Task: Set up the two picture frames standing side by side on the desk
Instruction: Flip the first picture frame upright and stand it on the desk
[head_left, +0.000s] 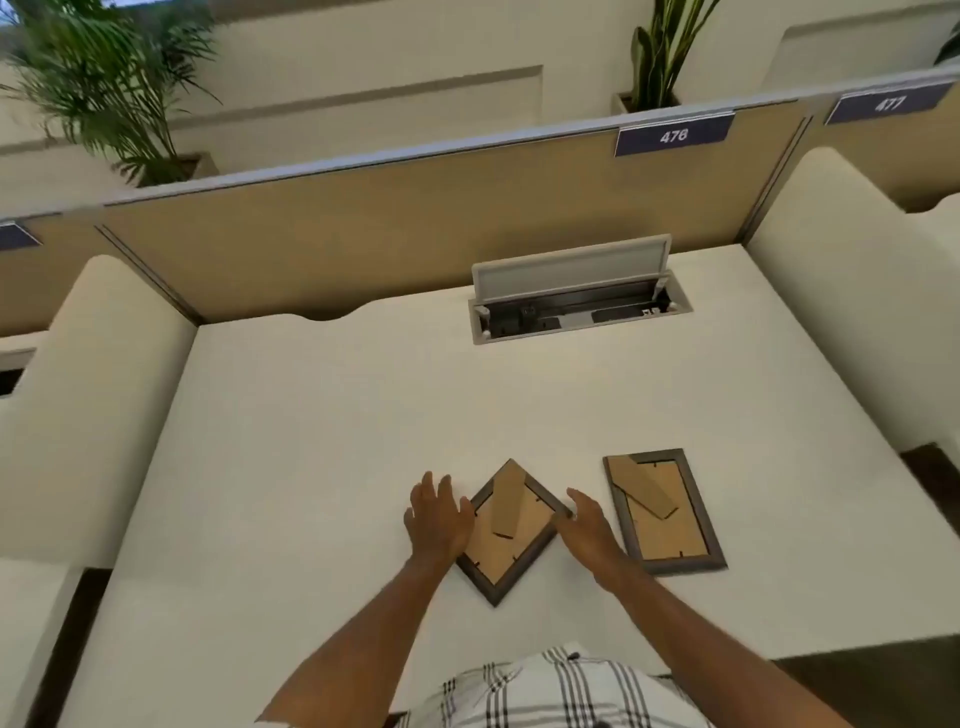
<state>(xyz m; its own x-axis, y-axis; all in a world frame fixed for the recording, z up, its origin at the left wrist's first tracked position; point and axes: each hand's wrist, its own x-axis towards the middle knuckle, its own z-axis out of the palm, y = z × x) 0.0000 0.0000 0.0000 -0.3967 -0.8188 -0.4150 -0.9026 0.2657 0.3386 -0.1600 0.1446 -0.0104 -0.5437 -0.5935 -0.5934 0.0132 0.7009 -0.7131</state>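
Two dark-edged picture frames lie face down on the white desk (311, 467), their brown backs and cardboard stands showing. The left frame (511, 540) is turned like a diamond. My left hand (439, 519) rests flat at its left edge, fingers apart. My right hand (587, 525) touches its right corner, fingers extended. Neither hand grips it. The right frame (662, 512) lies apart, just right of my right hand, nearly upright in the view.
An open cable box (576, 306) with a raised grey lid sits at the back of the desk. A tan partition (415, 218) labelled 476 runs behind. White rounded dividers (98, 374) flank both sides. Plants stand beyond the partition.
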